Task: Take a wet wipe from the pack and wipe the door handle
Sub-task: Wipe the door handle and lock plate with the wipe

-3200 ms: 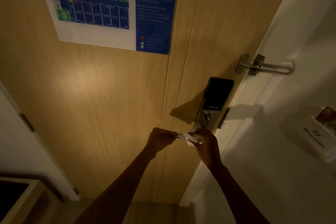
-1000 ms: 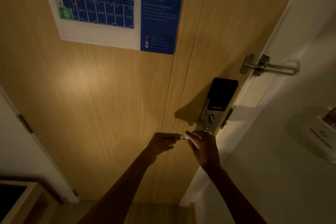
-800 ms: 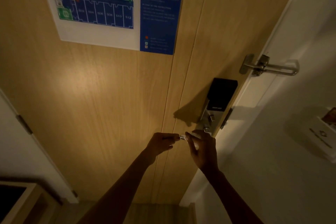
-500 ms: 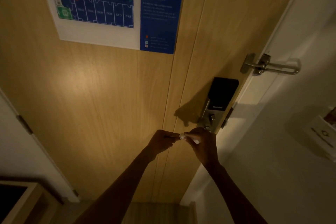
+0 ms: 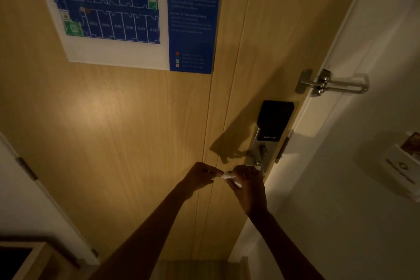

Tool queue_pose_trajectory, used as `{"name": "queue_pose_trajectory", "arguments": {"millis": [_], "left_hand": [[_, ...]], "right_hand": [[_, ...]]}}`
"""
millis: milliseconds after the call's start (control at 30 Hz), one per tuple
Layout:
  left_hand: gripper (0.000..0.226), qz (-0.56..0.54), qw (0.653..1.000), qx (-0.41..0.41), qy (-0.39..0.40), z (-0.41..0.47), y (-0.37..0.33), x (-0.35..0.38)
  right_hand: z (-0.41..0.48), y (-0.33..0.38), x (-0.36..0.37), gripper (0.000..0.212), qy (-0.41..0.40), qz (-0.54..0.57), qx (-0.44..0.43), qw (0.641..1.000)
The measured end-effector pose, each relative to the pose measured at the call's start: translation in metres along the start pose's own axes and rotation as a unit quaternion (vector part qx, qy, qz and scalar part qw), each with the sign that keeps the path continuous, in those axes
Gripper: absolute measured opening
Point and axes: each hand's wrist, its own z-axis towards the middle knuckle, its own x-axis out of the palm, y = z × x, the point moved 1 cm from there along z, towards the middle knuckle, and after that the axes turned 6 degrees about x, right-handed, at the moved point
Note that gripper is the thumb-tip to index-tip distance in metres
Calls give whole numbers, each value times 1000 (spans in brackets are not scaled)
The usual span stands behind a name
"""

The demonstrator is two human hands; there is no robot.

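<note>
working the wet wipe (image 5: 228, 177) along the door handle (image 5: 255, 161), we are well into the task: the wipe is already out, and no pack is showing anywhere in view. our right hand (image 5: 246, 180) is curling closed around the white wipe and pressing it onto the lever, which is mostly hidden under our fingers. our left hand (image 5: 200, 176) is closing in a pinch just left of that grip, nipping what looks like the lever's free end; in this dim light we are not able to tell whether it has metal or a corner of the wipe.

what is left, as we are judging it, is the stretch of handle running right of the grip toward the lock plate (image 5: 261, 154), and then letting go.

for room, we are finding bare door (image 5: 136, 143) to the left of and below the grip, so strokes that way are free. up and right of the grip the smart lock (image 5: 273, 120) is crowding close, and the door edge with its white frame (image 5: 302, 120) is sitting just right of our right hand, leaving little travel there. the swing latch (image 5: 329, 83) is hanging well above, out of the way.
</note>
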Motion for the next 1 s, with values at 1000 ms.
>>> {"name": "queue_pose_trajectory", "arguments": {"millis": [1000], "left_hand": [[27,-82,997,-10,4,0,3,1]], "right_hand": [[6,4,0,20,16,48,40,998]]}}
